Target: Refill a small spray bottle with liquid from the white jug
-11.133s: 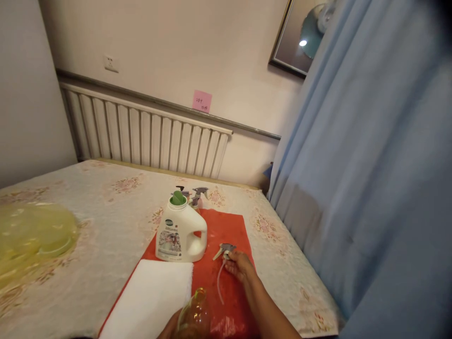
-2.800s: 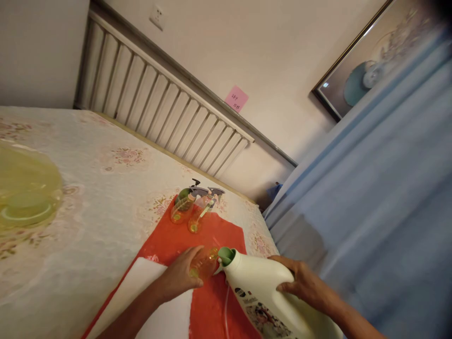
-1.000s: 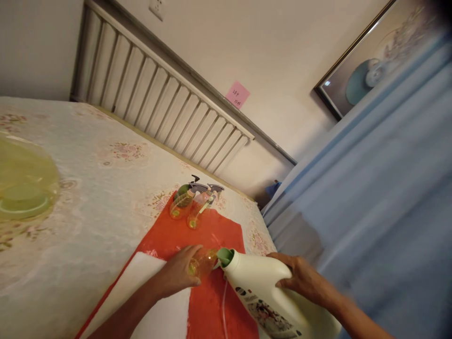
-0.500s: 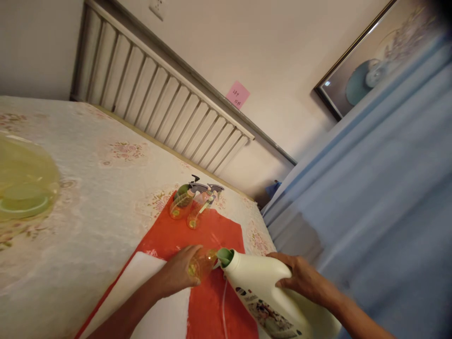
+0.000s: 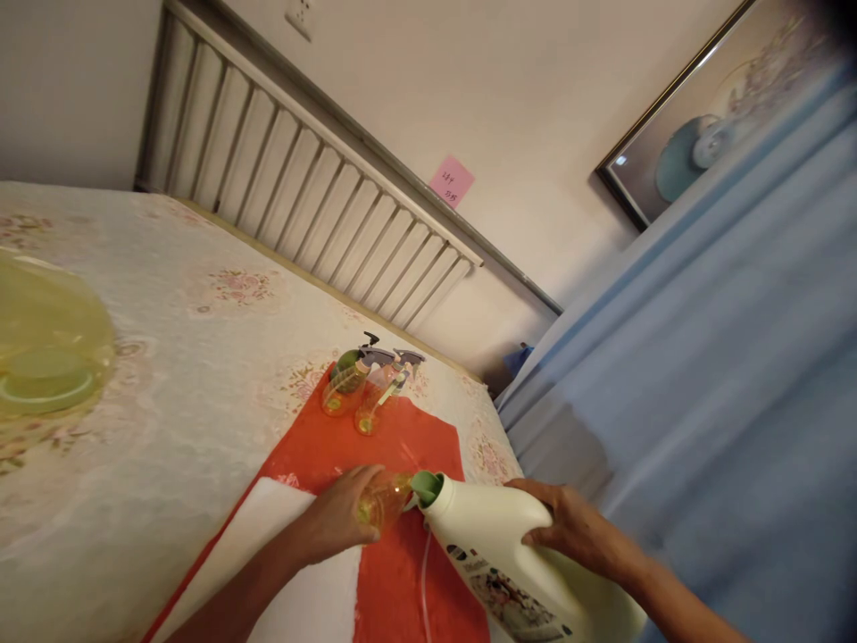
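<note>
White jug (image 5: 509, 554): base cut off at bottom edge. Small bottle (image 5: 383, 496) beside its spout, half hidden under left hand (image 5: 341, 518).

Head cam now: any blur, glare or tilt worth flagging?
Head view: horizon rolled, radiator runs diagonally; curtain soft and smeared; small glare spot on the framed picture; top-right corner vignetted dark; warm cast; hands and detergent jug fairly sharp.

White jug (image 5: 509, 554) tilted, green spout touching small amber bottle (image 5: 383, 496).
</note>
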Demonstrator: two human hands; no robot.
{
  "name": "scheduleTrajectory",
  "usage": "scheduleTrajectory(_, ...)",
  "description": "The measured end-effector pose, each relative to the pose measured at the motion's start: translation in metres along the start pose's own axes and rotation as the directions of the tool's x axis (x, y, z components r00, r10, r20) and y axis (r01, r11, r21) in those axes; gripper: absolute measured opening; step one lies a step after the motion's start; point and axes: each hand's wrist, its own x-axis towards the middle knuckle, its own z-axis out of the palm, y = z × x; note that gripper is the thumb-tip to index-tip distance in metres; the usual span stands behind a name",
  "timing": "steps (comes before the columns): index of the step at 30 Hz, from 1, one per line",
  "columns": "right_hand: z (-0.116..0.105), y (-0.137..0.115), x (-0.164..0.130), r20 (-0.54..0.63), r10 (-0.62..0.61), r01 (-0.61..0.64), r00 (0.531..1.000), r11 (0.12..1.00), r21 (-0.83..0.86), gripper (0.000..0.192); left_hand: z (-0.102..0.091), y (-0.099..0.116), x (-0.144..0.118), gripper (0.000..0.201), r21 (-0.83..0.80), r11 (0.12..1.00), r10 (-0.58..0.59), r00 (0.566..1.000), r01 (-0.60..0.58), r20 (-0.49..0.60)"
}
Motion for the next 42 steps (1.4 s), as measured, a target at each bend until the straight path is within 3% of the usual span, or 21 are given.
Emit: scheduleTrajectory(42, -0.0008, -0.0045, -0.0024, 0.016, 0.009, -0.009, 1.0, 1.0, -0.027, 0.051, 0.0019, -0.0035, -0.0004, 0.082, 0.021, 0.999, 0.036, 0.999, -0.035, -0.015)
